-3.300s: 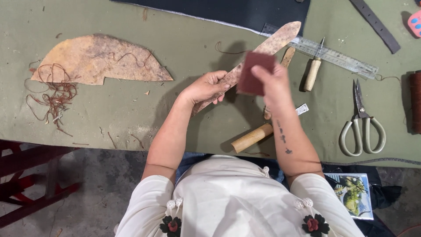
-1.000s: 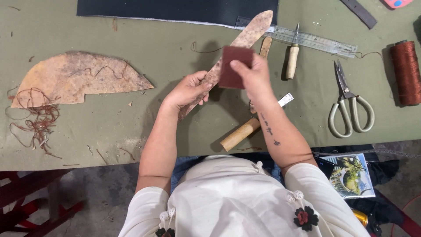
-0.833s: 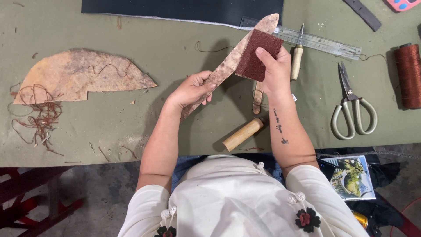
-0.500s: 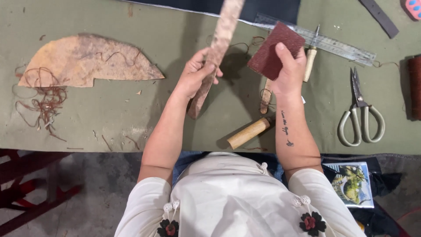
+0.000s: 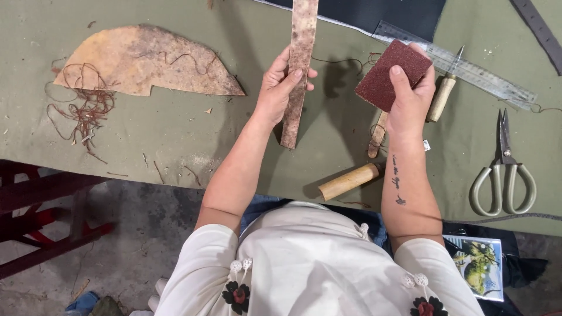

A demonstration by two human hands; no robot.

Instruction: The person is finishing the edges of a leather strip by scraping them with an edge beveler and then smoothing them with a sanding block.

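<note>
Head view: near the table (image 5: 175,146) edge lies a wooden handle (image 5: 349,181). Above it, the left hand (image 5: 280,90) grips the leather strip (image 5: 300,64), now turned upright. The right hand (image 5: 410,96), clamped on the sanding block (image 5: 389,73), has lifted off it, so sanding looks paused.

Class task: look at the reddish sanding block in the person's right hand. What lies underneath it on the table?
Under the sanding block runs a clear ruler; its covered stretch cannot be seen. The right hand hides part of a wooden-handled tool.
</note>
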